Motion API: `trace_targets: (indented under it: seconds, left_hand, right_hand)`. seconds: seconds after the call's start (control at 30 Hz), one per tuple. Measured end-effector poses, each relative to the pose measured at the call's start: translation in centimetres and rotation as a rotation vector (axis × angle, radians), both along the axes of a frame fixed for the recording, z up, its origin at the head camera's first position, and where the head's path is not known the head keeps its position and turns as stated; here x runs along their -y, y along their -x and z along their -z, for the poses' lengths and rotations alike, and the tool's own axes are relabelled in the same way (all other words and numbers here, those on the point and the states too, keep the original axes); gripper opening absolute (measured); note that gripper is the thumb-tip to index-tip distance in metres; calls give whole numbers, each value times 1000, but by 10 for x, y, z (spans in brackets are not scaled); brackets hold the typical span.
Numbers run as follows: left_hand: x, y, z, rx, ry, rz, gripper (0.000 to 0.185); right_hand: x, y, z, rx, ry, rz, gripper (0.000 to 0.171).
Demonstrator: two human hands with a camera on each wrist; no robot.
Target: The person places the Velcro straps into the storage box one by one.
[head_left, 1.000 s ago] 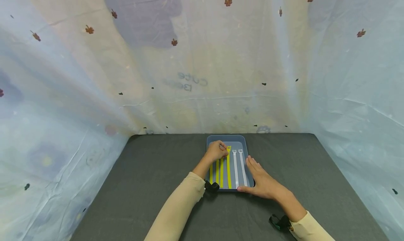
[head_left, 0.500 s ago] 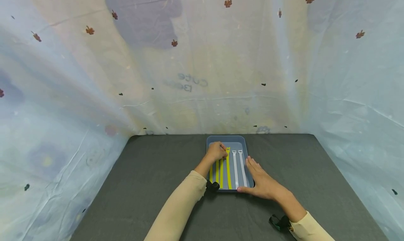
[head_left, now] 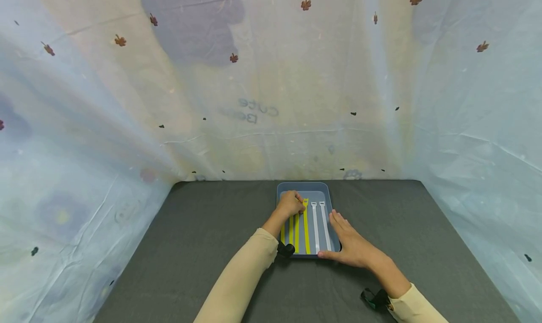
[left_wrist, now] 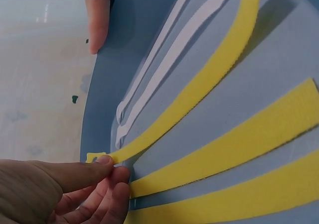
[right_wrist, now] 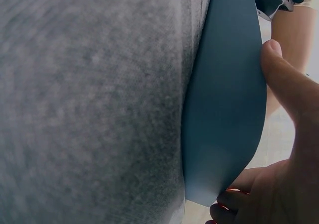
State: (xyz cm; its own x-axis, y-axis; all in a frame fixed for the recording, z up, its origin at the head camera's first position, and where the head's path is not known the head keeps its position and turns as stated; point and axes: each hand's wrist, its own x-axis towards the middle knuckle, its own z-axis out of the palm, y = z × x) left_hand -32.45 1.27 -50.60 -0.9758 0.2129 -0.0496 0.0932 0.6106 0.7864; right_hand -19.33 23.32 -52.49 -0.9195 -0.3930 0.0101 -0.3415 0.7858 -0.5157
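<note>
A shallow blue-grey tray (head_left: 302, 186) lies on the dark cloth with yellow and white hook-and-loop cable ties in a row. My left hand (head_left: 290, 203) reaches over its left side. Thumb and fingers pinch the slotted head end of one yellow cable tie (left_wrist: 199, 97), whose strap bows above the tray floor. Left of it lie other yellow cable ties (left_wrist: 234, 149), partly hidden by the hand in the head view. Two white cable ties (head_left: 316, 229) lie to its right. My right hand (head_left: 354, 245) rests against the tray's near right corner, fingers straight along the side, thumb at the near rim.
Dark grey cloth (head_left: 220, 219) covers the table all round the tray. A patterned plastic sheet (head_left: 288, 149) hangs behind the table and along both sides. A black wrist camera (head_left: 285, 249) on the left wrist sits over the tray's near left corner.
My left hand has shifted slightly toward the near side with the yellow cable tie's head still pinched. The right hand keeps its place at the tray's corner.
</note>
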Motion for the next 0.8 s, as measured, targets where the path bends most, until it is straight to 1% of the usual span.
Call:
trace_targets:
  seconds: [0.3,0.47,0.63,0.8]
  left_hand:
    - [3,1,1,36,-36,-5,15]
    - [5,2,1,41,-38,-3,12]
    - [10,3,-1,54,-41,4,10]
    - [18,4,-5,58,-36,13,12]
  right_hand:
    - [2,2,2,-10,0,-9,130]
    - [2,3,2,-19,-10,-11,129]
    - [2,3,1,-13,-7,-10,129]
    - [0,5,0,-14,-7,-9,129]
